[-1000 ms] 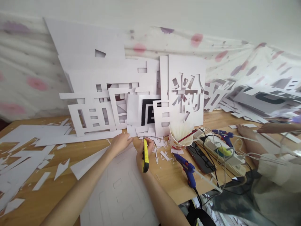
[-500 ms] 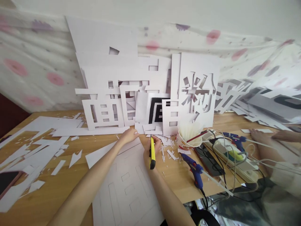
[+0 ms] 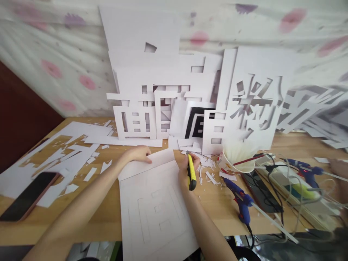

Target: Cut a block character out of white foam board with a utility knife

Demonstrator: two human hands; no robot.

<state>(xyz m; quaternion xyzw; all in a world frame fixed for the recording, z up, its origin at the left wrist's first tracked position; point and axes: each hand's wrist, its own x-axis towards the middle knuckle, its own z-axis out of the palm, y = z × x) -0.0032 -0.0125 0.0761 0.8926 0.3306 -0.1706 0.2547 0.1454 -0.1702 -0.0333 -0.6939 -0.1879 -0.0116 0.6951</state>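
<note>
A white board (image 3: 160, 214) with pencilled character outlines lies before me, partly over the table's front edge. A line crosses it near the far end, marking off a far strip (image 3: 156, 164); whether the strip is separate I cannot tell. My left hand (image 3: 139, 154) is at the strip's far left edge, thumb on its face and fingers bent beyond the edge. In my right hand (image 3: 190, 165) is a yellow and black utility knife (image 3: 191, 174), its front end pointing away from me beside the board's right edge.
Cut-out white boards (image 3: 136, 123) lean against the curtain. Scraps (image 3: 89, 174) and a phone (image 3: 29, 195) lie left. On the right are a paper tub (image 3: 231, 163) of glue sticks, a blue glue gun (image 3: 239, 197), cables, a power strip (image 3: 312, 206) and another person's hand (image 3: 338, 168).
The view has shifted left and down. The board has been drawn toward me and turned slightly. My left hand has moved left along its far edge; my right hand still holds the knife.
</note>
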